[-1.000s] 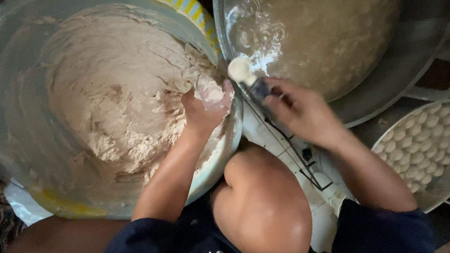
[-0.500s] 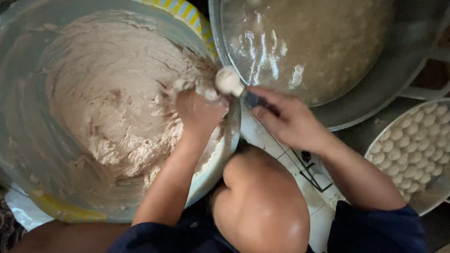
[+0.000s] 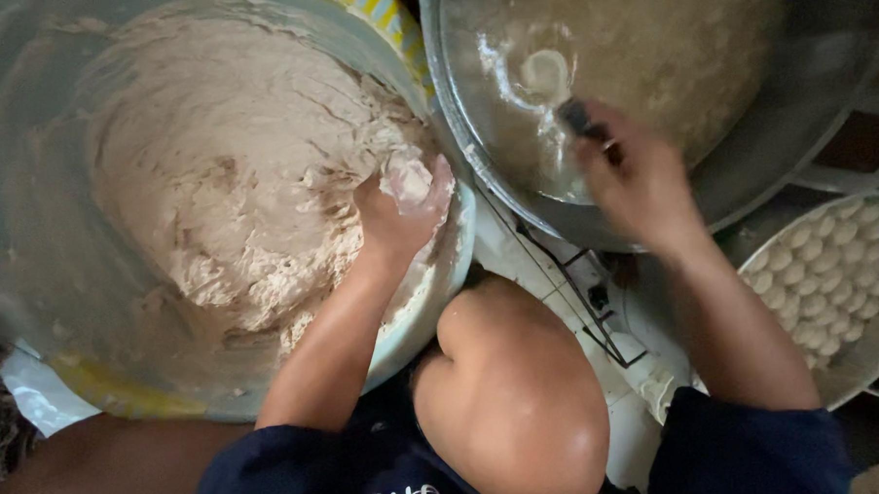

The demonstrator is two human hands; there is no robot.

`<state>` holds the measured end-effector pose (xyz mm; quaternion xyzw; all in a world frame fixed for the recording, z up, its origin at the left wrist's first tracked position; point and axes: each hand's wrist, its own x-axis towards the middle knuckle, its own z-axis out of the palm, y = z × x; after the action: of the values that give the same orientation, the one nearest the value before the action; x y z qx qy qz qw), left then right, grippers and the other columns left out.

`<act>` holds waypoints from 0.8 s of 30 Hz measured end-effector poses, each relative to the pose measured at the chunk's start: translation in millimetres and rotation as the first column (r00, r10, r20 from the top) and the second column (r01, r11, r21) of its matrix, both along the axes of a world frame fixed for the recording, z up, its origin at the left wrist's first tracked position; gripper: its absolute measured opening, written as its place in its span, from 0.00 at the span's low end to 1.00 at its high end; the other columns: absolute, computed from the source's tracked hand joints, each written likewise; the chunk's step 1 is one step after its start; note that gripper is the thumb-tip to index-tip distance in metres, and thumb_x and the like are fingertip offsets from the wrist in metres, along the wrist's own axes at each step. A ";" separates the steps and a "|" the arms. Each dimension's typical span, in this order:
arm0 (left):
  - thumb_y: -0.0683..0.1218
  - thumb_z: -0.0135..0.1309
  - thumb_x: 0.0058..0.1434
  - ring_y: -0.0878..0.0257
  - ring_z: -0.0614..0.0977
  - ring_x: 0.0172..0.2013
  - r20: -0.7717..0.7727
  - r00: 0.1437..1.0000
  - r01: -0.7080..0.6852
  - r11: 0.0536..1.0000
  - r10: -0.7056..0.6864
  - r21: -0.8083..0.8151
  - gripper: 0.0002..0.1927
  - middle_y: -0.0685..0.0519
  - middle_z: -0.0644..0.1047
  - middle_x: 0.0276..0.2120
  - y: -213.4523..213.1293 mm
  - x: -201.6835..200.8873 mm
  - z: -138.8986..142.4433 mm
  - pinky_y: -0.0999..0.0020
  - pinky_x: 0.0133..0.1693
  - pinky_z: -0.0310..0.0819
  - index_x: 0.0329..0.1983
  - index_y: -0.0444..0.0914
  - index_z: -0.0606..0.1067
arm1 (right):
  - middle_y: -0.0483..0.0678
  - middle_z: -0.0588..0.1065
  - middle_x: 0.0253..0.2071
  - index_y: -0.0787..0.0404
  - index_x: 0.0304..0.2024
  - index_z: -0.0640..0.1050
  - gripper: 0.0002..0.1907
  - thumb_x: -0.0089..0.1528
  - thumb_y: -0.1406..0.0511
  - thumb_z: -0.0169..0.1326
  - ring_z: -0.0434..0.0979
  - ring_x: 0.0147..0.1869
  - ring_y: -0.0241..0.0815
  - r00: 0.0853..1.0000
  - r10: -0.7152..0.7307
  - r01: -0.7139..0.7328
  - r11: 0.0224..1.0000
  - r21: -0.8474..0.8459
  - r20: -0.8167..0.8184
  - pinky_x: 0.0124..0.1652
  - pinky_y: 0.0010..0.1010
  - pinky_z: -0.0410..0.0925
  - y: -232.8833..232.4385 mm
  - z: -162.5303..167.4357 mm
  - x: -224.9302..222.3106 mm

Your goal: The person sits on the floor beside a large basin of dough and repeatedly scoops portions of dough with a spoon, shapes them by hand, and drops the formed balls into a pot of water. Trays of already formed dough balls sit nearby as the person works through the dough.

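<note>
My left hand point(image 3: 399, 211) is inside a large metal bowl point(image 3: 25, 242) of pale, sticky batter point(image 3: 223, 186), its fingers closed around a lump of that batter near the bowl's right rim. My right hand point(image 3: 632, 177) reaches over a wide metal pan point(image 3: 777, 157) of murky liquid point(image 3: 666, 44), gripping the dark handle of a spoon point(image 3: 561, 92). The spoon's pale round head sits at the liquid's surface, blurred by motion. My bare knee point(image 3: 507, 371) rises between the two arms.
A round metal tray point(image 3: 876, 339) at the right holds several small white dough balls point(image 3: 830, 272) in rows. A white surface with a wire frame point(image 3: 582, 291) lies between the pan and my knee. White cloth point(image 3: 36, 402) shows at lower left.
My right hand has carried the spoon from beside my left hand at the batter bowl's rim out over the pan and lowered it to the liquid. My left hand has stayed in the batter.
</note>
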<state>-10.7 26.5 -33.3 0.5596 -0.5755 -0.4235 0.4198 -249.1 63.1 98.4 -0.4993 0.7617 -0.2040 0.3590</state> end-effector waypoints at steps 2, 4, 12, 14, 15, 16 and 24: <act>0.43 0.70 0.57 0.54 0.81 0.27 0.091 0.996 0.033 0.994 -0.023 -0.101 0.11 0.49 0.79 0.26 2.7 -3.1 0.0 0.64 0.33 0.77 0.32 0.36 0.77 | 0.56 0.81 0.48 0.61 0.64 0.75 0.20 0.69 0.66 0.55 0.81 0.42 0.43 0.995 0.044 -0.048 0.998 0.045 0.089 0.41 0.31 0.73 10.6 8.6 14.3; 0.43 0.70 0.56 0.55 0.82 0.27 0.075 0.995 0.076 0.990 -0.068 -0.117 0.11 0.49 0.79 0.25 4.0 -3.4 -0.7 0.64 0.34 0.77 0.31 0.36 0.77 | 0.55 0.82 0.44 0.58 0.63 0.75 0.22 0.66 0.64 0.57 0.83 0.40 0.42 0.990 0.048 -0.071 0.982 0.173 0.133 0.41 0.30 0.74 19.9 14.5 33.4; 0.45 0.64 0.48 0.50 0.87 0.35 0.013 0.951 0.306 0.948 -0.308 0.083 0.18 0.44 0.83 0.33 5.1 8.1 2.9 0.59 0.39 0.80 0.43 0.36 0.81 | 0.57 0.80 0.45 0.63 0.63 0.73 0.22 0.66 0.68 0.56 0.78 0.37 0.43 0.956 0.239 -0.244 0.970 0.004 0.172 0.39 0.30 0.72 23.7 22.6 67.7; 0.45 0.65 0.47 0.45 0.85 0.36 0.188 0.932 0.280 0.946 -0.309 0.165 0.16 0.42 0.82 0.32 -0.4 4.8 8.2 0.54 0.40 0.79 0.40 0.37 0.81 | 0.53 0.80 0.38 0.62 0.63 0.73 0.23 0.65 0.67 0.57 0.76 0.29 0.37 0.946 0.180 -0.219 0.968 0.121 0.269 0.33 0.29 0.71 24.0 18.2 65.4; 0.45 0.66 0.47 0.42 0.84 0.36 0.273 0.910 0.263 0.943 -0.313 0.204 0.14 0.41 0.82 0.31 -4.6 3.2 11.2 0.52 0.40 0.78 0.38 0.38 0.82 | 0.50 0.80 0.36 0.63 0.63 0.73 0.22 0.66 0.68 0.56 0.74 0.30 0.35 0.929 0.150 -0.203 0.971 0.127 0.339 0.32 0.28 0.70 22.4 13.5 62.7; 0.47 0.67 0.44 0.41 0.84 0.35 0.353 0.875 0.272 0.940 -0.331 0.207 0.16 0.40 0.82 0.31 -11.5 3.9 13.9 0.51 0.39 0.77 0.36 0.37 0.82 | 0.48 0.79 0.35 0.64 0.63 0.73 0.22 0.67 0.68 0.56 0.73 0.31 0.33 0.906 0.119 -0.188 0.973 0.133 0.407 0.31 0.27 0.70 20.8 8.7 59.6; 0.67 0.63 0.52 0.36 0.82 0.34 0.567 0.771 0.139 0.946 -0.290 0.294 0.32 0.36 0.82 0.32 -29.3 28.5 23.5 0.46 0.37 0.75 0.38 0.34 0.82 | 0.51 0.77 0.35 0.62 0.66 0.73 0.25 0.65 0.70 0.50 0.76 0.29 0.39 0.932 -0.097 0.085 0.995 0.049 0.350 0.30 0.31 0.70 -33.4 -62.4 9.8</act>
<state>17.8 -2.8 -9.8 0.6411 -0.6849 -0.3335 0.0937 -239.3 29.7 36.0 -0.4131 0.7108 -0.2937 0.4877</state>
